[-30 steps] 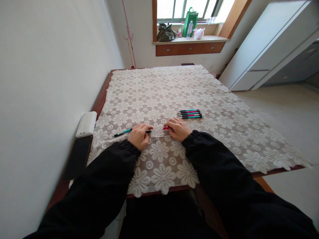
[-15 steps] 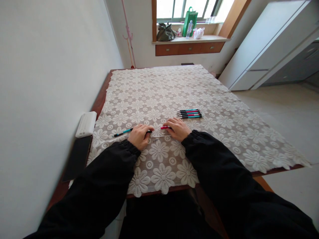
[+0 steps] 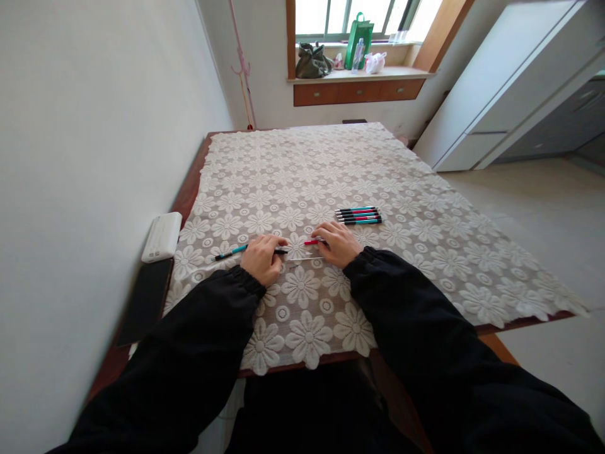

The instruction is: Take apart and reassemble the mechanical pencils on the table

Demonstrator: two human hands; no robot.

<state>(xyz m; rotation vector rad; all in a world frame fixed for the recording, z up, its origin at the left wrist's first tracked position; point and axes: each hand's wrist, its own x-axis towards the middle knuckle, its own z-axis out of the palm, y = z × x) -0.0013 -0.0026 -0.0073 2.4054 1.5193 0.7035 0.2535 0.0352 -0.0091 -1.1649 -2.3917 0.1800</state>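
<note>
Moved: since a second ago we see our right hand draw the red pen piece slightly further out, so more of it shows; our left hand has stayed put.
Power bank: a white power bank lies at the table edge, well left of our left hand, with a dark flat slab just nearer us.
Teal pen: the teal pen lies on the lace cloth, its tip pointing left; our left hand rests over its right end, fingers curled on it.
Clear tube: a thin clear tube lies between our hands, nothing over it.
Red piece: pinched in our right fingertips, just right of the left hand.
Pen row: five pens lie side by side beyond the right hand, near it and apart.
</note>
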